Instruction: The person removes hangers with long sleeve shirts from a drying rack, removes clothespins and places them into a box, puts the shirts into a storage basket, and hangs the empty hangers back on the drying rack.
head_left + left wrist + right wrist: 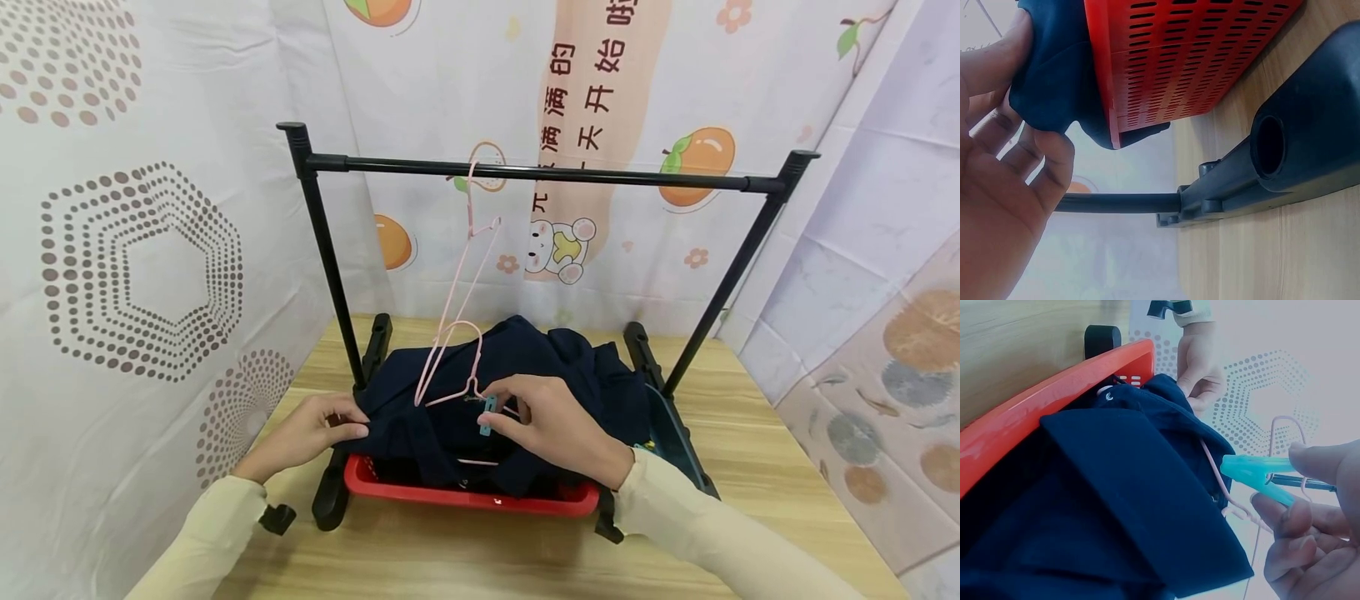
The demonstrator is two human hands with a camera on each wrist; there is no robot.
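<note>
Two hands share the work on the dark garment [525, 350], heaped in and over the red basket [472, 500]. Clipping well probably means keeping the cloth steady against the pink hanger [477, 358] and bringing the clothespin [488, 415] in square. The left hand [311, 433] pinches the garment's left edge; the right hand [558, 429] reaches inward, thumb and fingers gripping the clothespin, whose tip may or may not touch cloth.
</note>
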